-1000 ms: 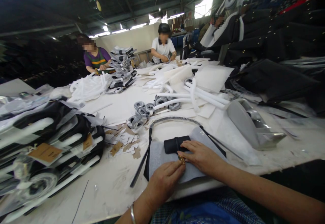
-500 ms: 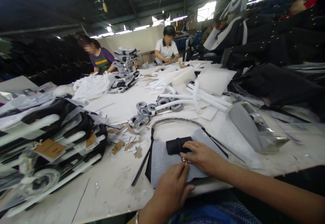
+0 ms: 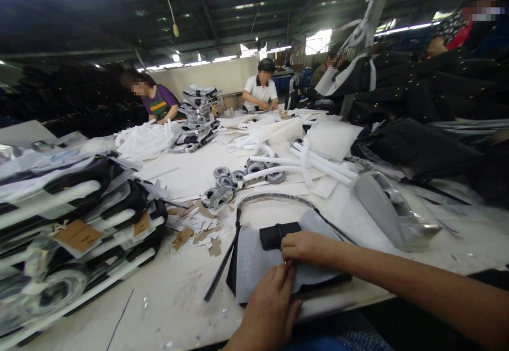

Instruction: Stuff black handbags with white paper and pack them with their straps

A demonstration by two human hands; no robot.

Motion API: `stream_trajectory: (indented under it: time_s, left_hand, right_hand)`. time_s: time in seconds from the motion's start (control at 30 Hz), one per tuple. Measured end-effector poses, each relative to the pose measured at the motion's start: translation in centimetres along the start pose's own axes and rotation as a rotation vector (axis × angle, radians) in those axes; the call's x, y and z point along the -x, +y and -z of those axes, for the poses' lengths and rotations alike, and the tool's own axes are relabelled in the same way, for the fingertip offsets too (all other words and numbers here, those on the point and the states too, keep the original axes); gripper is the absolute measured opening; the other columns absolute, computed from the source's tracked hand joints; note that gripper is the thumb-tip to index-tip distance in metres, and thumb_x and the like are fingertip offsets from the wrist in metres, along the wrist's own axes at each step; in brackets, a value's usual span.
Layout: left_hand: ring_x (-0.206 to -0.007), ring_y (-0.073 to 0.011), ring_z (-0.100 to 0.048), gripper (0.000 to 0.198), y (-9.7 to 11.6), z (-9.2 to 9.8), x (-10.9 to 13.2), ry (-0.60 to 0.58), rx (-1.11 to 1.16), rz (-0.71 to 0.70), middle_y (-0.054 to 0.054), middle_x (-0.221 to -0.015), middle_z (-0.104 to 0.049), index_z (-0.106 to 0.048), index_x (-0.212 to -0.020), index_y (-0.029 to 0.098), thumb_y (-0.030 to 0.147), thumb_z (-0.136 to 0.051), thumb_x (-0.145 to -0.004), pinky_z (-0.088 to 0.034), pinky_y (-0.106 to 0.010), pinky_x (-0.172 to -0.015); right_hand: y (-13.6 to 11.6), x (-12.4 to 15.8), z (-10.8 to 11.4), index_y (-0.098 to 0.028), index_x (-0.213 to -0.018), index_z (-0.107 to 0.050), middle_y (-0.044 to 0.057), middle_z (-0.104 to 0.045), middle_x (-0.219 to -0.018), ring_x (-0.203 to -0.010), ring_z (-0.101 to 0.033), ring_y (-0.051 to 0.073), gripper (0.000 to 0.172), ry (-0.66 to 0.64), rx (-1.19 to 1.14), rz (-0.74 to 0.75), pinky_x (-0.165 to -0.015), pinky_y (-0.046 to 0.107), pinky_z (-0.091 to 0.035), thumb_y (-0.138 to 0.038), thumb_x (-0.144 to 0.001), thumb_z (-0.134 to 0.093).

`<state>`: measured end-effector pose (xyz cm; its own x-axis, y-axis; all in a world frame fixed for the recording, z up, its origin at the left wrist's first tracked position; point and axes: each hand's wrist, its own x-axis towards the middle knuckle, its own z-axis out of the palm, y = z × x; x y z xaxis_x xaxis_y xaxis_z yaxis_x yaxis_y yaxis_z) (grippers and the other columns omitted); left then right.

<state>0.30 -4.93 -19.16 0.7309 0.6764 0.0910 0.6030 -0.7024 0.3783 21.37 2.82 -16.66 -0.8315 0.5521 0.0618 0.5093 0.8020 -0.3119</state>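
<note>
A black handbag (image 3: 231,278) lies on the table in front of me, its front covered by a pale grey protective sheet (image 3: 254,258). At the middle of the bag is a black flap tab (image 3: 274,236) with a narrow strap across it. My right hand (image 3: 310,249) is closed at the tab's lower edge, fingertips bent down. From below, my left hand (image 3: 267,303) reaches up, its fingers pinched against those of the right. Between them the small metal clasp is mostly hidden by the fingertips. The wrapped bag handle (image 3: 274,197) arches behind the tab.
Wrapped black bags (image 3: 131,202) are stacked at the left, with a brown tag (image 3: 77,237). Loose paper tags (image 3: 199,226), wrapped rings (image 3: 225,181) and white tubes (image 3: 324,163) lie beyond the bag. A grey form (image 3: 382,208) stands at right. Two co-workers (image 3: 260,88) are across the table.
My right hand's fingers have drawn in from lying over the tab and now curl down at the clasp. My left fingers stay there, and the clasp has become hidden.
</note>
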Motion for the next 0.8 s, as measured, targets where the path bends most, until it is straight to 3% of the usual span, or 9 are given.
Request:
stream_trajectory:
  time_s: [0.23, 0.33, 0.43, 0.5, 0.67, 0.8]
  left_hand:
    - [-0.123, -0.0309, -0.056, 0.064, -0.5, -0.7, 0.0, 0.063, -0.031, -0.023, -0.018, -0.142, -0.052, -0.042, -0.144, 0.012, 0.018, -0.061, -0.083, -0.052, -0.044, -0.103]
    - [-0.125, -0.03, -0.056, 0.063, -0.6, -1.0, -0.1, 0.117, -0.091, -0.072, -0.019, -0.144, -0.052, -0.042, -0.144, 0.01, 0.019, -0.06, -0.084, -0.052, -0.043, -0.104]
    - [-0.129, -0.0311, -0.054, 0.058, -0.9, -1.8, -0.2, 0.234, -0.237, -0.138, -0.019, -0.146, -0.051, -0.045, -0.143, 0.008, 0.023, -0.059, -0.089, -0.053, -0.043, -0.103]
    - [-0.129, -0.0298, -0.054, 0.05, -1.3, -2.6, -0.4, 0.337, -0.362, -0.201, -0.016, -0.145, -0.053, -0.048, -0.14, 0.009, 0.027, -0.054, -0.095, -0.054, -0.042, -0.1]
    - [-0.122, -0.0173, -0.06, 0.041, -2.6, -4.4, -0.8, 0.562, -0.537, -0.284, -0.005, -0.139, -0.061, -0.056, -0.135, 0.014, 0.034, -0.038, -0.104, -0.049, -0.031, -0.104]
    - [-0.118, -0.0143, -0.063, 0.042, -3.7, -5.3, -1.2, 0.689, -0.588, -0.346, -0.004, -0.127, -0.069, -0.065, -0.126, 0.016, 0.037, -0.035, -0.105, -0.043, -0.028, -0.109]
  right_hand:
    - [-2.3, 0.5, 0.3, -0.016, -0.093, -0.067, 0.006, -0.067, -0.092, -0.083, -0.063, 0.018, 0.008, 0.042, 0.009, -0.266, -0.072, 0.027, -0.049, -0.014, -0.09, -0.06]
    - [-3.1, 1.7, 0.4, -0.018, -0.108, -0.067, 0.008, -0.07, -0.105, -0.097, -0.065, 0.022, 0.018, 0.091, 0.035, -0.299, -0.088, 0.035, -0.05, -0.019, -0.091, -0.061]
    - [-3.1, 3.5, -0.6, -0.022, -0.135, -0.057, 0.013, -0.058, -0.139, -0.131, -0.05, 0.031, 0.042, 0.197, 0.13, -0.32, -0.111, 0.053, -0.035, -0.03, -0.094, -0.06]
    - [-2.9, 4.5, -1.5, -0.025, -0.144, -0.05, 0.011, -0.047, -0.151, -0.142, -0.038, 0.032, 0.048, 0.226, 0.169, -0.344, -0.115, 0.057, -0.029, -0.032, -0.097, -0.054]
    - [-2.3, 5.3, -2.4, -0.031, -0.147, -0.047, 0.007, -0.043, -0.155, -0.144, -0.036, 0.029, 0.046, 0.214, 0.098, -0.371, -0.117, 0.056, -0.029, -0.033, -0.1, -0.047]
    - [-1.5, 4.7, -0.5, -0.029, -0.136, -0.059, 0.007, -0.055, -0.146, -0.136, -0.048, 0.029, 0.042, 0.212, -0.053, -0.365, -0.115, 0.051, -0.035, -0.039, -0.096, -0.057]
